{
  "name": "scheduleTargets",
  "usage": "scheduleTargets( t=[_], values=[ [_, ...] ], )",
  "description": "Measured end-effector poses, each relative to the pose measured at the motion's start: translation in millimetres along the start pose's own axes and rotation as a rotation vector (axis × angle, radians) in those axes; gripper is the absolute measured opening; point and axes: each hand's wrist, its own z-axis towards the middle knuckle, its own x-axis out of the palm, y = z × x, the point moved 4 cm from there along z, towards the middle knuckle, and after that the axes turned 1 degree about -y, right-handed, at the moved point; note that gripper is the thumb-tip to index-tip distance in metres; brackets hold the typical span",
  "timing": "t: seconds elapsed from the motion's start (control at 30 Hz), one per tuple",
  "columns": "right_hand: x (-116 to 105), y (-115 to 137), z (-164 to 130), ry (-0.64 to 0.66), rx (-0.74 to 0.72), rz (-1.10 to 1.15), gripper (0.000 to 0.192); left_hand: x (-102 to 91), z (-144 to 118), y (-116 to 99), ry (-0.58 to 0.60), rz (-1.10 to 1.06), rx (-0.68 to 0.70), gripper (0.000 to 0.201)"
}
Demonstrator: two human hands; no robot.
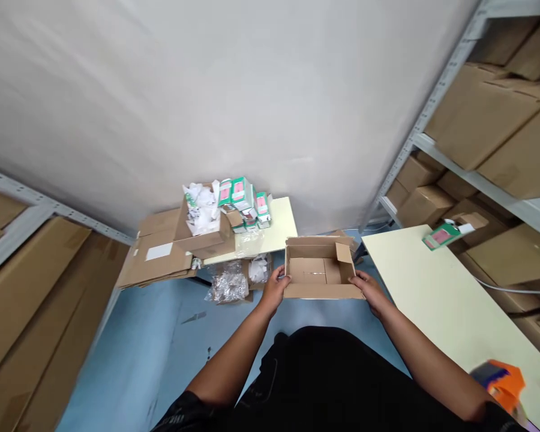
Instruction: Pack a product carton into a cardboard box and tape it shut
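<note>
An open cardboard box (324, 291) with nothing visible inside is held up in front of my body, above the blue floor. My left hand (275, 289) grips its left side, thumb over the edge. At the right side, my right hand (367, 288) closes on the wall in the same way. The box's top faces me, and its bottom flaps show inside. Parts of the fingers are hidden beneath the cardboard.
Left of centre, a table (282, 223) bears a carton of crumpled paper (202, 207) and green-and-white boxes (239, 191). Clear plastic wrap (228, 285) lies below. On the right table (414, 282) are one green box (441, 235) and an orange tape dispenser (506, 384). Carton-filled shelves (450, 162) flank me.
</note>
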Motion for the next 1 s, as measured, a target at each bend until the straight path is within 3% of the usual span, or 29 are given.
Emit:
scheduleTargets(
  t=[0.2, 0.37, 0.63, 0.8, 1.0],
  values=[
    [107.1, 6.7, 0.3, 0.098, 0.051, 0.032, 0.045, -105.4, 5.2, 0.1, -0.049, 0.021, -0.020, 0.059],
    [160.2, 16.9, 4.4, 0.101, 0.054, 0.004, 0.048, -161.0, 11.8, -7.2, -0.044, 0.007, -0.022, 0.056],
    [201.0, 40.2, 35.0, 0.120, 0.038, -0.120, 0.048, -231.8, 43.0, -32.1, -0.285, 0.409, 0.050, 0.047],
    [219.6, 55.8, 73.7, 0.179, 0.038, -0.150, 0.044, -266.4, 74.6, -72.3, -0.452, 0.433, 0.141, 0.037],
    [224.9, 75.1, 125.2, 0.283, 0.035, -0.184, 0.042, -293.8, 132.0, -125.6, -0.546, 0.630, 0.148, 0.030]
  ],
)
